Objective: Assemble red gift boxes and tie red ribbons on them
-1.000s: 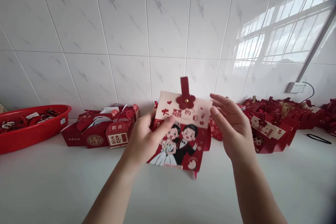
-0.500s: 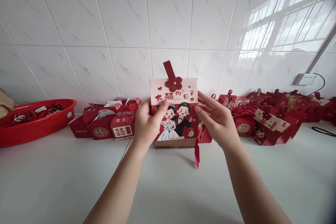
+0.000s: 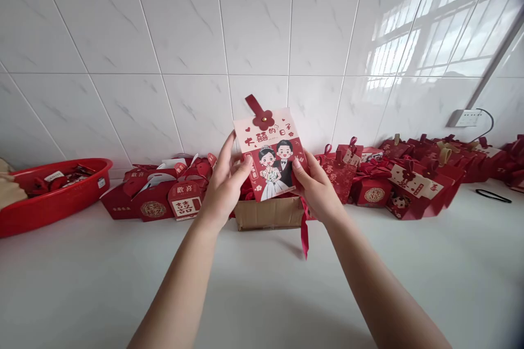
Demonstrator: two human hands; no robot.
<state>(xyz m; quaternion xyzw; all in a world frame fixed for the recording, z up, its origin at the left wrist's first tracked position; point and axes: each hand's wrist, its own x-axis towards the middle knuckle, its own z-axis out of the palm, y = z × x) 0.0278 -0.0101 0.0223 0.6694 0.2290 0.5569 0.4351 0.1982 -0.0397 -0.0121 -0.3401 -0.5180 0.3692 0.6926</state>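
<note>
A flat red and cream gift bag (image 3: 272, 152), printed with a cartoon couple and topped by a dark red strap with a flower, is held up between both hands, slightly tilted. My left hand (image 3: 225, 185) grips its left edge, thumb on the front and fingers behind. On the right edge, my right hand (image 3: 315, 182) has its thumb on the front too. Just below and behind the bag stands an open cardboard box (image 3: 268, 215) with red items inside. A red ribbon (image 3: 304, 232) hangs over the box's right side.
Finished-looking red boxes (image 3: 151, 196) stand left of the cardboard box. Farther left is a red basin (image 3: 61, 196) of small packets. Several red gift bags (image 3: 426, 191) line the right side. A black cord loop (image 3: 493, 196) lies at right, below a wall socket (image 3: 465, 118).
The bag has tilted and turned in both hands and risen a little, uncovering more of the cardboard box. My right hand has moved left and down the bag's edge. The view has shifted slightly.
</note>
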